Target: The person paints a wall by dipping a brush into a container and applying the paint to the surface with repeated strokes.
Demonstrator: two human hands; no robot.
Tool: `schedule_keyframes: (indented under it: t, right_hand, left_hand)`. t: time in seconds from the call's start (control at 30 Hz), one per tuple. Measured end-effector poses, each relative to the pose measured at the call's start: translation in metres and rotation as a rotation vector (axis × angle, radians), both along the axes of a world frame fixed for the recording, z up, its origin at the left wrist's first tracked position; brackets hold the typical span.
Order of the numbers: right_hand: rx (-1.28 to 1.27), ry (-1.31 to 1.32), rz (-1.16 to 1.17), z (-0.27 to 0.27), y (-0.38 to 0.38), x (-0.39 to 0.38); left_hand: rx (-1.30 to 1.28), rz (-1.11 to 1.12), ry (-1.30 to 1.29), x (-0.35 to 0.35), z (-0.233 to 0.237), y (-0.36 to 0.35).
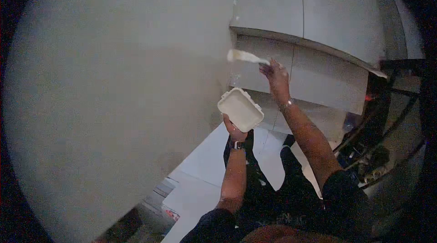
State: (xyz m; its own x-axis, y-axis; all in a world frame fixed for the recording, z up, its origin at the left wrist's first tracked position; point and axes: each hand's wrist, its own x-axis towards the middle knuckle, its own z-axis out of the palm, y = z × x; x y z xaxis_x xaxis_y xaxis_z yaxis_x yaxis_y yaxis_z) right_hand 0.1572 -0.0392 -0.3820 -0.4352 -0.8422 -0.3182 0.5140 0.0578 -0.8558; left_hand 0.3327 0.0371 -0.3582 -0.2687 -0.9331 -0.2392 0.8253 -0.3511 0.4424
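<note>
A pale shallow tub (240, 109) with small tabs on its rim faces the camera, held from below by my left hand (235, 129), which has a dark-strapped watch at the wrist. Higher up and to the right, my right hand (276, 78) is closed around the handle end of a whitish tool (246, 56). The tool points left, and its blurred, pale-coated tip is near the corner of the plain wall (136, 70). Whether the tip touches the wall cannot be made out. Pale smears show on my right hand.
Light panels (268, 1) with a ledge stand ahead and to the right. Below is a white surface (200, 165) beside my dark-clothed legs. Dark metal bars (396, 124) and cluttered items (371, 165) are at the right. Objects in shadow lie at the lower left.
</note>
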Motion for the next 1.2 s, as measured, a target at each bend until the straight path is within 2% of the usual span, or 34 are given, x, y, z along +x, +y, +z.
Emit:
schedule_keyframes:
  t: [0.03, 0.1, 0.13, 0.2, 0.23, 0.3, 0.33, 0.4, 0.53, 0.57, 0.6, 0.67, 0.73, 0.8, 0.83, 0.87, 0.9, 0.93, 1.0, 1.03, 1.1, 1.2]
  right_hand:
    - [0.017, -0.002, -0.007, 0.003, -0.008, 0.005]
    - [0.015, -0.081, -0.052, 0.023, -0.033, 0.017]
    - [0.024, -0.098, -0.048, 0.030, -0.040, 0.024]
    - [0.091, 0.141, -0.054, 0.045, -0.059, 0.034]
    - [0.104, 0.134, -0.054, 0.059, -0.063, 0.041]
    - [-0.059, 0.107, -0.051, 0.086, -0.064, 0.052]
    - [-0.053, 0.106, -0.055, 0.100, -0.061, 0.048]
    - [-0.206, -0.095, -0.134, 0.121, -0.055, 0.042]
    - [-0.074, 0.001, -0.156, 0.069, -0.051, 0.030]
    - [-0.003, 0.113, -0.117, 0.054, -0.055, 0.034]
    - [0.071, 0.224, -0.077, 0.056, -0.059, 0.038]
    - [0.064, 0.223, -0.033, 0.063, -0.069, 0.046]
    - [0.059, 0.219, 0.009, 0.094, -0.076, 0.055]
    - [-0.167, -0.069, -0.054, 0.128, -0.078, 0.052]
    - [-0.165, -0.068, -0.057, 0.129, -0.074, 0.050]
    - [-0.294, -0.213, -0.024, 0.130, -0.072, 0.048]
    - [-0.423, -0.362, 0.008, 0.128, -0.070, 0.048]
    - [-0.421, -0.365, 0.007, 0.117, -0.070, 0.050]
    - [-0.316, -0.195, 0.075, 0.072, -0.073, 0.064]
    - [-0.315, -0.196, 0.077, 0.050, -0.075, 0.067]
    - [-0.026, 0.106, 0.104, 0.001, -0.078, 0.072]
    - [0.027, 0.207, 0.027, -0.062, -0.076, 0.072]
  left_hand:
    - [0.017, -0.007, -0.002, 0.004, -0.007, 0.007]
    - [0.178, 0.041, -0.186, 0.015, -0.023, 0.012]
    - [0.186, 0.045, -0.203, 0.017, -0.016, 0.010]
    - [0.124, -0.018, -0.412, 0.015, -0.003, -0.003]
    - [0.136, -0.022, -0.419, 0.020, -0.005, -0.004]
    - [0.301, -0.023, -0.272, 0.030, -0.014, -0.001]
    - [0.307, -0.027, -0.274, 0.028, -0.008, -0.003]
    - [0.328, -0.021, -0.379, 0.025, 0.005, -0.005]
    - [0.307, -0.042, -0.353, 0.024, -0.011, -0.001]
    - [0.308, -0.048, -0.323, 0.024, -0.013, -0.003]
    - [0.312, -0.053, -0.294, 0.026, -0.015, -0.004]
    - [0.324, -0.081, -0.235, 0.030, -0.019, -0.006]
    - [0.336, -0.110, -0.178, 0.042, -0.037, 0.000]
    - [0.476, -0.080, -0.180, 0.052, -0.066, 0.010]
    - [0.478, -0.083, -0.180, 0.054, -0.075, 0.013]
    - [0.468, -0.094, -0.144, 0.055, -0.081, 0.015]
    - [0.460, -0.102, -0.111, 0.055, -0.084, 0.017]
    - [0.449, -0.109, -0.077, 0.056, -0.086, 0.017]
    - [0.430, -0.123, 0.009, 0.065, -0.098, 0.019]
    - [0.430, -0.121, 0.008, 0.063, -0.092, 0.017]
    - [0.355, -0.106, -0.099, 0.058, -0.072, 0.016]
    - [0.290, -0.123, -0.163, 0.056, -0.075, 0.022]
